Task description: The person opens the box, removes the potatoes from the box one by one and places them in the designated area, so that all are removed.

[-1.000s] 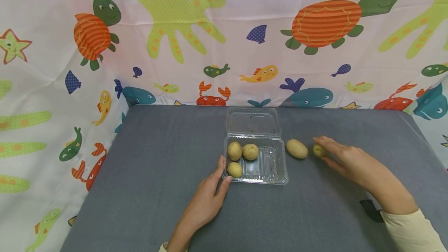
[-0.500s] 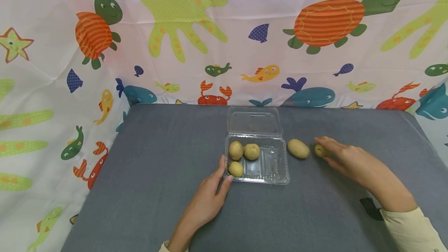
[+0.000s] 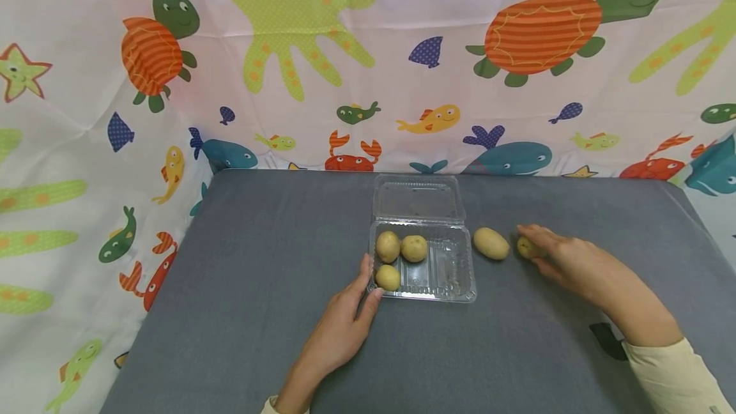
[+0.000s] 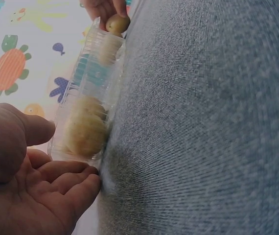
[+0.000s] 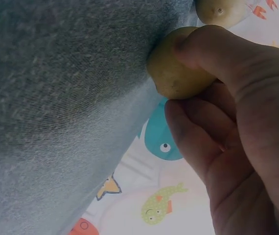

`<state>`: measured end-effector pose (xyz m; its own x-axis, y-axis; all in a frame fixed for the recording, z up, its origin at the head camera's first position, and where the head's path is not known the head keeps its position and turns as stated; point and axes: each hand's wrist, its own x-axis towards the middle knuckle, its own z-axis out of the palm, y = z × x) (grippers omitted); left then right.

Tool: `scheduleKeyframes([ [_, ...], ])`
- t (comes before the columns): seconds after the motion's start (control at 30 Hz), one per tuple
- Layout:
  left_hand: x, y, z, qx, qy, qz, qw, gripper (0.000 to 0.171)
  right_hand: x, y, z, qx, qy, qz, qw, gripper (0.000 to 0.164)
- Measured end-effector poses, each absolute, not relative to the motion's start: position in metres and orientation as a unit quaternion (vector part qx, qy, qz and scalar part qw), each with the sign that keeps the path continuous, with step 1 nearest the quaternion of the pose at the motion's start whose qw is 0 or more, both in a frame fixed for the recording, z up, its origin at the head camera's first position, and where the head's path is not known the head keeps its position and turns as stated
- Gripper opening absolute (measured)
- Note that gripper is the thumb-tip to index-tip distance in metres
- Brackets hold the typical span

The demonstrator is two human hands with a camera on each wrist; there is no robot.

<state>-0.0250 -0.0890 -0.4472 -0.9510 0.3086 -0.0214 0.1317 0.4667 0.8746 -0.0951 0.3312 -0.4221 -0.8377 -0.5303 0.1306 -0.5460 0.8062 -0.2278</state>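
Observation:
A clear plastic clamshell container [image 3: 443,267] stands with its lid folded back. Three potatoes, among them one at the front-left corner [image 3: 388,278], lie in its left half. My left hand [image 3: 340,324] touches the container's left side and front-left corner; the left wrist view shows its fingers [image 4: 76,193] fairly straight against the wall, thumb apart. To the right of the container, my right hand [image 3: 581,273] pinches a small potato [image 5: 174,68] between thumb and fingers, low at the cloth. A longer potato [image 3: 491,244] lies between that hand and the container.
Grey cloth [image 3: 241,312] covers the table. Behind and to the left hangs a white curtain [image 3: 322,126] printed with sea animals. The open lid [image 3: 418,199] lies toward the table's back edge. A dark leaf-shaped patch [image 3: 608,341] shows beside the right forearm.

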Motion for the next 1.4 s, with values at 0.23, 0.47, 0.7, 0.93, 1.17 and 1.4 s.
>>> scheduleKeyframes([
  [0.23, -0.024, -0.089, -0.447, 0.129, 0.852, 0.5, 0.087, 0.068, -0.096, 0.328, -0.42, 0.26, -0.956, 0.134, 0.006, 0.062],
  [0.47, -0.024, -0.09, -0.447, 0.127, 0.853, 0.5, 0.087, 0.069, -0.1, 0.326, -0.421, 0.254, -0.956, 0.144, 0.004, 0.061],
  [0.7, -0.024, -0.09, -0.448, 0.13, 0.856, 0.495, 0.078, 0.068, -0.103, 0.323, -0.421, 0.252, -0.957, 0.143, 0.006, 0.06],
  [0.93, -0.024, -0.09, -0.449, 0.132, 0.855, 0.495, 0.078, 0.068, -0.104, 0.324, -0.423, 0.256, -0.955, 0.146, 0.016, 0.065],
  [1.17, -0.025, -0.091, -0.449, 0.13, 0.856, 0.493, 0.084, 0.069, -0.106, 0.327, -0.424, 0.261, -0.955, 0.143, 0.016, 0.066],
  [1.4, -0.025, -0.092, -0.448, 0.131, 0.855, 0.495, 0.089, 0.07, -0.107, 0.327, -0.423, 0.261, -0.955, 0.138, 0.003, 0.068],
])
